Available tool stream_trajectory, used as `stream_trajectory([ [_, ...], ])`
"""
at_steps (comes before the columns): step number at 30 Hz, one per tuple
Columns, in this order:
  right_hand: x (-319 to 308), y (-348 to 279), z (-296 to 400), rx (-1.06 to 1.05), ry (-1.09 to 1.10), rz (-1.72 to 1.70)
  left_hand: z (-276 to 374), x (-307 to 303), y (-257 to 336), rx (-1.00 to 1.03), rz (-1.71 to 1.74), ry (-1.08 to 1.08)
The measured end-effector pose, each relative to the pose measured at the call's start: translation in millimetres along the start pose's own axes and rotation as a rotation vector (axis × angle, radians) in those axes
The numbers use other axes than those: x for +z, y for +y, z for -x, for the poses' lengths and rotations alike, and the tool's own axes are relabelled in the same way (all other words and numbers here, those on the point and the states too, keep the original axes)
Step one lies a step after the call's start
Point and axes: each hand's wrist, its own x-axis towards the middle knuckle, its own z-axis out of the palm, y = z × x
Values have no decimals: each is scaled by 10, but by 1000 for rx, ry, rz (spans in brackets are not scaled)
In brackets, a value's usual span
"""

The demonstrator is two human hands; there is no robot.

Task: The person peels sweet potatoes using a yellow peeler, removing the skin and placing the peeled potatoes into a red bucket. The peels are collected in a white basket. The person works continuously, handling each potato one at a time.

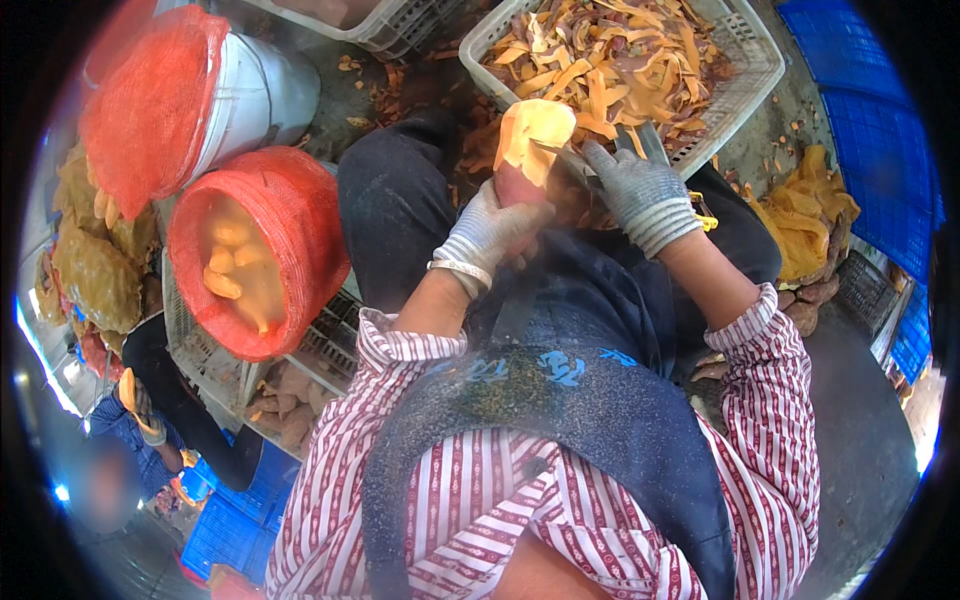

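My left hand [491,229], in a knitted work glove, grips the lower, reddish-skinned end of a large sweet potato [538,131]. Its upper end is peeled to pale orange flesh. In my right hand [645,191], also gloved, is a metal peeling tool [574,163], its tip at the potato's peeled side; the fingers partly hide its handle. Just beyond both hands stands a pale plastic crate [754,82] heaped with orange and reddish peelings [600,60].
Left of my knee, a red-mesh-lined bucket [315,240] holds peeled sweet potatoes [229,255] in cloudy water. Behind it stands a white bucket [262,97]. A co-worker's gloved hand [154,427] holds a peeled piece. Unpeeled sweet potatoes [806,307] and a yellow mesh sack [799,232] lie right.
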Motion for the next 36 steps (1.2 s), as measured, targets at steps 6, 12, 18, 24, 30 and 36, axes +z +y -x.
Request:
stream_trajectory([
  [6, -162, -122, -27, 81, -117, 24, -30, -28, -58, 47, -22, -10],
  [12, 9, -101, -168, 6, -13, 79, -93, 128, -59, -19, -160, 45],
  [18, 79, -148, -201, 115, -56, 1, -110, 154, -79, 1, -85, 90],
  [24, 207, -151, -153, 196, -32, -284, -125, 186, -77, 15, -185, 106],
  [30, 139, -111, -90, 360, 105, -492, -111, 176, -29, -12, -35, 68],
  [36, 68, -54, -76, 81, -24, -33, -116, 153, 7, -2, -25, 46],
])
